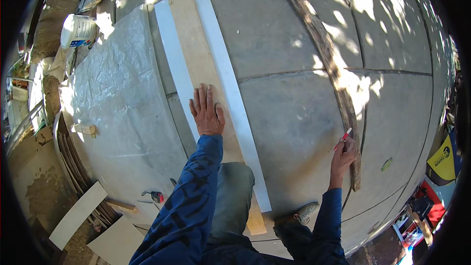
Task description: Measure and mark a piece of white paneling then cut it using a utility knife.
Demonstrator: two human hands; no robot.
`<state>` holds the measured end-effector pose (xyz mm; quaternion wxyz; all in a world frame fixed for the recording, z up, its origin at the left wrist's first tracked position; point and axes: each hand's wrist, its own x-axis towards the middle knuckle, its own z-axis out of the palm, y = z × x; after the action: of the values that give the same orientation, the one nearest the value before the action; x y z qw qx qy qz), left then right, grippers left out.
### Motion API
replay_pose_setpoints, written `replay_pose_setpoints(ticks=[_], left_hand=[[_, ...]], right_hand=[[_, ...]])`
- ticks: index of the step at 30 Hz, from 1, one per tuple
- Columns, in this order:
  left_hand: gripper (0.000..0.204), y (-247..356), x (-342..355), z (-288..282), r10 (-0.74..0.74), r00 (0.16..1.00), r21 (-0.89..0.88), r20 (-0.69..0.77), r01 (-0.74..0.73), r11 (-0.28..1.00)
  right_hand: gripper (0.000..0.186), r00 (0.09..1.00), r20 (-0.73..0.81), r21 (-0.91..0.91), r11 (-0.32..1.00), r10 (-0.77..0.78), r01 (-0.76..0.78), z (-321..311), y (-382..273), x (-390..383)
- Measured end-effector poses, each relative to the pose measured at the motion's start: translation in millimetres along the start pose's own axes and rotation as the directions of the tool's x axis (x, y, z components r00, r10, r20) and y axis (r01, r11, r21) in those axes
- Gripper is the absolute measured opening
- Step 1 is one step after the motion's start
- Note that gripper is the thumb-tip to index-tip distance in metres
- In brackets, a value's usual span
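Observation:
My left hand (208,112) lies flat, fingers spread, on a long pale wooden board (189,27). The board rests lengthwise on a white panel (244,130) that is wider than it. A bent knee (233,191) in grey-green trousers covers part of the board near me. Off to the right, my right hand (345,156) is closed around a slim red-and-white pen or pencil (347,134), its white end pointing up and away. That hand appears in front of the lower end of a weathered timber (338,76); whether it touches the timber I cannot tell.
A translucent plastic sheet (122,64) covers the floor at left, near a white bucket (78,30). A tape measure (157,197), a small wood block (84,129) and panel offcuts (78,216) lie at lower left. A yellow-and-black bag (443,159) is at far right.

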<state>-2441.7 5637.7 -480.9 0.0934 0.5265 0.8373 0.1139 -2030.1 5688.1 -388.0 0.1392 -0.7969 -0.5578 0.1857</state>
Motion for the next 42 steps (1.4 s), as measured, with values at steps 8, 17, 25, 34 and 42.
replay_pose_setpoints(ticks=[8,17,25,34,42], left_hand=[[0.061,-3,0,-1,-0.058,0.996,-0.048,0.069,0.062,0.997],[0.062,-12,-2,-3,-0.014,0.995,-0.102,0.103,0.024,0.995],[0.062,-12,-3,-2,-0.019,0.990,-0.129,0.142,0.037,0.991],[0.061,-14,-4,-3,-0.007,0.987,-0.125,0.160,0.027,0.992],[0.059,-12,-3,2,-0.003,0.989,-0.128,0.147,0.022,0.992]], right_hand=[[0.011,0.950,0.216,0.820,0.570,-0.225,-0.052,131,-229,68],[0.008,0.865,0.106,0.874,0.461,-0.490,0.154,256,-413,98],[0.033,0.745,0.109,0.625,0.628,-0.658,0.464,309,-463,127],[0.035,0.723,0.183,0.471,0.705,-0.666,0.530,321,-483,145],[0.037,0.689,0.175,0.359,0.697,-0.704,0.621,320,-480,152]])
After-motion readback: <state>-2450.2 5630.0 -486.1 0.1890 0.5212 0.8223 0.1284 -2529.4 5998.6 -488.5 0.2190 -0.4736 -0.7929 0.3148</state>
